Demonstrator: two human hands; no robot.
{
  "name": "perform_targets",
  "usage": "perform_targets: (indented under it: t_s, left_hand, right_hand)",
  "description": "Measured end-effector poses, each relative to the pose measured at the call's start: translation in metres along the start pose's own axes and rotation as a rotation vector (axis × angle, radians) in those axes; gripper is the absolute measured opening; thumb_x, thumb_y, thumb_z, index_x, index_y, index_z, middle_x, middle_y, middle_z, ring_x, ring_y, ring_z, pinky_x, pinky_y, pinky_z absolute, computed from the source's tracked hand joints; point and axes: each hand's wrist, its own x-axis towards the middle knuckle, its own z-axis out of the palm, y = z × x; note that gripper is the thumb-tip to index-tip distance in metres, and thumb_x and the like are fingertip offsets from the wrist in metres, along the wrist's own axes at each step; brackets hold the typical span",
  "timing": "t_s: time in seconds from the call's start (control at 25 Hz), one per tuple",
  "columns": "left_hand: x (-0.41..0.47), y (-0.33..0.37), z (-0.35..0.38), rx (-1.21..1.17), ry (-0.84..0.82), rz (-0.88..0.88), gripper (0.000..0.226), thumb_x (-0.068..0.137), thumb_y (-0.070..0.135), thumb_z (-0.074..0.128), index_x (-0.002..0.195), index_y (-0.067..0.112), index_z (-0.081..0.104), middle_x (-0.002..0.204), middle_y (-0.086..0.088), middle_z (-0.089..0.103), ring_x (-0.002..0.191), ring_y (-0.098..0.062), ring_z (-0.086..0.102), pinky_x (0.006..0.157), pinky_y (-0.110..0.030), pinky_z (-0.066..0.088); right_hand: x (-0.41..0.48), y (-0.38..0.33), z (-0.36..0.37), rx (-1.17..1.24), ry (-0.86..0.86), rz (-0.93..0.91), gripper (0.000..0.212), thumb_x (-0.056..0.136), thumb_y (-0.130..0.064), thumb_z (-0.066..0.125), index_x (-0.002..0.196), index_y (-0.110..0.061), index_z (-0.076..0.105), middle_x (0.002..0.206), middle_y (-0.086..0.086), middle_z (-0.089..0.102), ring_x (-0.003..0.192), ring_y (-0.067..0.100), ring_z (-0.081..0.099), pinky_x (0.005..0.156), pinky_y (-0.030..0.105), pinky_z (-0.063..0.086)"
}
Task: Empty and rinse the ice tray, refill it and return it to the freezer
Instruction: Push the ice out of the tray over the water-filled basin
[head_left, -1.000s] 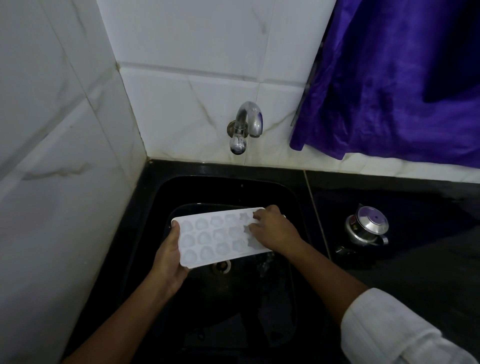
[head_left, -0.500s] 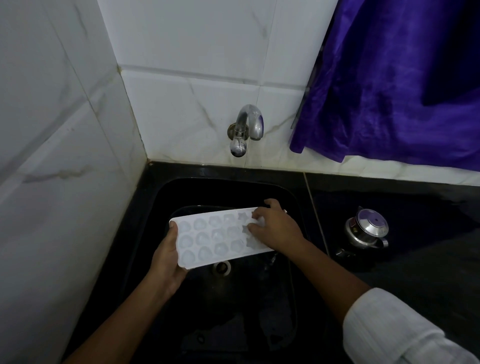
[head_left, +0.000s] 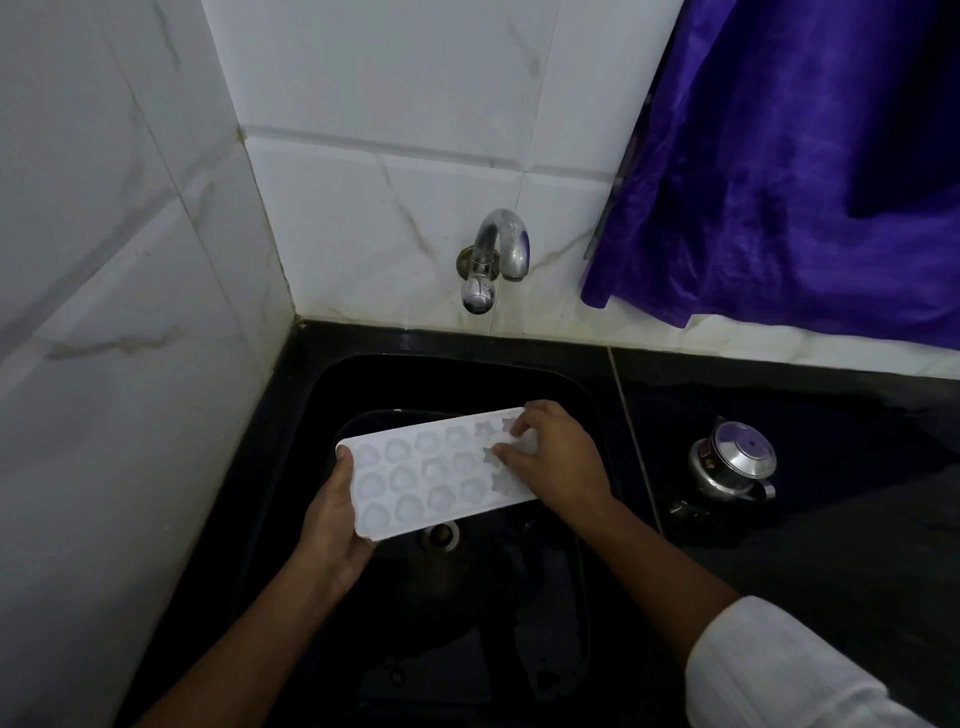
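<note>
The black sink basin fills the lower centre. The white plastic ice tray is held over it, probably so loosened ice drops in. Its cavities face up, and its long axis runs lower left to upper right. The left hand clasps the left end in a curled grip; the right hand pinches at right-end cavities.
</note>
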Motion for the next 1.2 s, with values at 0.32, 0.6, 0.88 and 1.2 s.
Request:
perform_targets:
  t_s: [0.32, 0.6, 0.88, 1.2]
  left_hand:
    - [-0.006, -0.006, 0.003, 0.055, -0.032, -0.001, 0.063, 0.107, 0.060, 0.031, 0.133, 0.015, 0.067, 0.124, -0.012, 0.077, 0.109, -0.030, 0.076, 0.090, -0.047, 0.057]
    - [-0.004, 0.000, 0.005, 0.006, -0.032, 0.031, 0.061, 0.108, 0.058, 0.030, 0.131, 0.016, 0.067, 0.123, -0.011, 0.077, 0.106, -0.029, 0.077, 0.086, -0.047, 0.057]
    - [-0.011, -0.004, 0.009, 0.042, -0.031, 0.027, 0.060, 0.108, 0.059, 0.028, 0.127, 0.018, 0.069, 0.119, -0.009, 0.079, 0.102, -0.026, 0.079, 0.084, -0.044, 0.057]
    - [-0.012, -0.003, 0.010, 0.067, -0.017, 0.025, 0.061, 0.108, 0.059, 0.028, 0.128, 0.019, 0.069, 0.119, -0.008, 0.079, 0.102, -0.025, 0.079, 0.084, -0.044, 0.057]
  right_hand:
    - [0.011, 0.001, -0.001, -0.250, -0.296, 0.058, 0.041, 0.095, -0.045, 0.062, 0.123, -0.016, 0.067, 0.154, 0.001, 0.035, 0.121, 0.023, 0.057, 0.090, 0.035, 0.050]
    - [0.003, 0.002, -0.005, 0.074, -0.037, 0.020, 0.031, 0.089, -0.033, 0.077, 0.117, -0.019, 0.073, 0.152, -0.002, 0.046, 0.132, 0.017, 0.051, 0.100, 0.020, 0.036]
    - [0.009, 0.002, 0.004, 0.037, -0.204, 0.154, 0.043, 0.097, -0.033, 0.065, 0.137, -0.018, 0.061, 0.163, 0.004, 0.025, 0.137, 0.026, 0.047, 0.109, 0.034, 0.040]
    - [0.005, 0.001, 0.003, 0.074, -0.139, 0.123, 0.034, 0.094, -0.026, 0.070, 0.125, -0.019, 0.062, 0.154, 0.002, 0.033, 0.124, 0.020, 0.053, 0.092, 0.022, 0.042]
